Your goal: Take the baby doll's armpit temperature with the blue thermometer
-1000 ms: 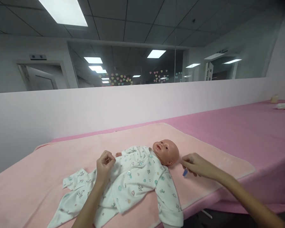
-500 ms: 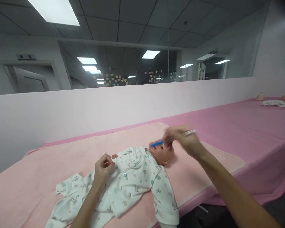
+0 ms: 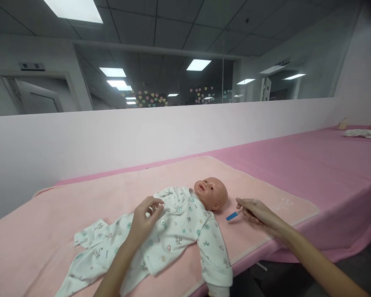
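A baby doll (image 3: 210, 193) lies on its back in white printed pajamas (image 3: 179, 231), head toward the right. My left hand (image 3: 146, 216) is over the doll's front at the middle, its fingers loosely curved with a gap between thumb and fingertips; nothing shows in it. Beside the doll's head, on the right, my right hand (image 3: 255, 211) pinches a thin stick with a flat blue end (image 3: 231, 216). That blue end points left, just above the mat and apart from the doll. A white ring-like band shows on the right hand.
The doll is on a peach mat (image 3: 89, 198) over a pink-covered table (image 3: 312, 165). A low white wall (image 3: 126, 136) with glass above runs along the back. Folded white cloth (image 3: 363, 133) and a small bottle (image 3: 343, 123) stand at the far right.
My right hand has moved from the doll's mouth down to the right, carrying the blue-ended stick away from the face. My left hand has shifted slightly right and its fingers have loosened.
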Motion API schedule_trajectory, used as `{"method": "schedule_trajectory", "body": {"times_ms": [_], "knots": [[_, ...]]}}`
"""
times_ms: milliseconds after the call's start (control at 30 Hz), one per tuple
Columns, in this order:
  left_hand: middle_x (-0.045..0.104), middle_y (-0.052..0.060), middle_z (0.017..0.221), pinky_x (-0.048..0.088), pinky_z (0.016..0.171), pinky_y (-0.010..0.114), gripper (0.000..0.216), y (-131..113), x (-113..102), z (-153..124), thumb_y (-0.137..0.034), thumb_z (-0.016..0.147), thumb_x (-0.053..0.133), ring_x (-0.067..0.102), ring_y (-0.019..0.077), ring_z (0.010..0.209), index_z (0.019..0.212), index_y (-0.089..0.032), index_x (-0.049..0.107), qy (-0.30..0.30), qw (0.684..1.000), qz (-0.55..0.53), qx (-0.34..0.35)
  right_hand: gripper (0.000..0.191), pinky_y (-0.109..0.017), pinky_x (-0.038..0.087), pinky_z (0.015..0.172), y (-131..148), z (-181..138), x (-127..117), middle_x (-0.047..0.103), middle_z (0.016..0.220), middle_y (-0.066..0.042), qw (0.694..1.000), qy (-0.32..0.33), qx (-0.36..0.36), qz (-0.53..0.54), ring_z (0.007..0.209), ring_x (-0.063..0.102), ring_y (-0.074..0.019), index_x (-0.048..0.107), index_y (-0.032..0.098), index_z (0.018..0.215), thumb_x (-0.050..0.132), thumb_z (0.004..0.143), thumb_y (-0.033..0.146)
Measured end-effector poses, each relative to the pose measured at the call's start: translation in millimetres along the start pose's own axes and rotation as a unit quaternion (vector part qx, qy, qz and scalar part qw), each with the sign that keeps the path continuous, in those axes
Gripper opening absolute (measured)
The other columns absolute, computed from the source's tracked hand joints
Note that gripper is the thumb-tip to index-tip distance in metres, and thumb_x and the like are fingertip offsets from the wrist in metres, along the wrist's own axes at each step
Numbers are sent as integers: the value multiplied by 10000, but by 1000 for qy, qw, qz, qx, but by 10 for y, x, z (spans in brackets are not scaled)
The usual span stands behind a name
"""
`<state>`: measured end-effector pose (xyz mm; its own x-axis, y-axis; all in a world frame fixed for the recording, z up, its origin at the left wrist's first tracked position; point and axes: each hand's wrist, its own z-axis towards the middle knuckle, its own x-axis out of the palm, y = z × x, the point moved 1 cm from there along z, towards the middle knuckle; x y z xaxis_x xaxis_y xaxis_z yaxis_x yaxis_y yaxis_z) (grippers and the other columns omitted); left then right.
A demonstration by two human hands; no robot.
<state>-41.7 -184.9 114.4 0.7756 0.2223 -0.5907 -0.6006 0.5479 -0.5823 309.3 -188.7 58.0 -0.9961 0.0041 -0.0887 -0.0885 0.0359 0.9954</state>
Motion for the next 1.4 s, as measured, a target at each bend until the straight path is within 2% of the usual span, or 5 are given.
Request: {"method": "schedule_trajectory", "body": {"times_ms": [233,400,600,800,1400], "knots": [[527,4,654,332,549,235,330,-38,144,-59,-464,810,391,466,145,618,674,-187,510,114,972,203,11,320,-155,140,301,-239,150,-129,367,368,74,993,-57,71,74,284,228,-26,457,165,634,545,711,463],[474,-16,586,299,499,221,325,12,9,6,-454,787,421,401,115,533,632,-179,496,161,976,141,-49,410,-177,191,310,-103,133,-54,390,370,93,973,-227,-32,21,291,270,-66,489,143,1024,543,700,388],[595,34,905,425,683,246,232,-252,168,272,-319,772,444,527,150,774,920,-207,583,135,990,0,-29,224,-221,355,433,283,158,929,539,547,5,947,-129,-270,-114,455,467,-111,591,148,864,436,771,282],[592,69,855,403,694,297,276,-264,791,429,-240,823,313,525,183,783,852,-173,579,54,990,127,6,260,-249,412,626,293,457,1687,604,738,-57,867,-172,-403,-237,692,548,-152,570,163,747,326,756,73],[598,34,818,374,747,326,206,-188,837,357,-268,815,370,513,193,808,780,-190,557,34,992,115,44,261,-243,406,557,152,314,1638,636,850,-37,837,-256,-372,-308,670,595,-167,570,185,925,367,778,114]]}}
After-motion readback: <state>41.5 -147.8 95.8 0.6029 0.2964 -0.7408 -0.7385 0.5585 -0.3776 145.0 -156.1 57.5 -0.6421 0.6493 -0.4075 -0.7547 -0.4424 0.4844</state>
